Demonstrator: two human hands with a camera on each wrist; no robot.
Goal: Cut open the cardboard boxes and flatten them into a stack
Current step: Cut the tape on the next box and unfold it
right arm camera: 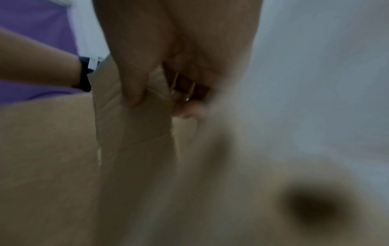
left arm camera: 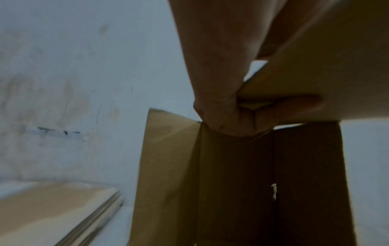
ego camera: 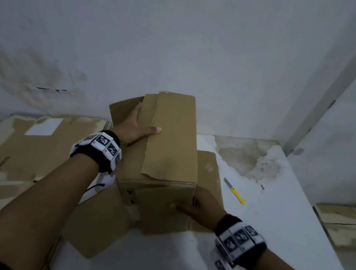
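Note:
A brown cardboard box (ego camera: 171, 143) lies on the white table (ego camera: 277, 234) with its end flaps spread open. My left hand (ego camera: 137, 127) grips its far left top edge, thumb on top and fingers tucked inside. In the left wrist view the left hand (left arm camera: 227, 108) curls round a flap edge above the box's dark inside (left arm camera: 263, 183). My right hand (ego camera: 199, 205) holds the near right corner of the box. The blurred right wrist view shows the right hand (right arm camera: 151, 86) pinching a cardboard edge (right arm camera: 134, 133), thumb in front and fingers behind.
A yellow-handled utility knife (ego camera: 235, 192) lies on the table right of the box. A stack of flattened cardboard (ego camera: 23, 148) fills the left side, also visible as the flattened stack (left arm camera: 63, 213). A stained wall stands close behind. Pale crates (ego camera: 342, 222) sit low at the right.

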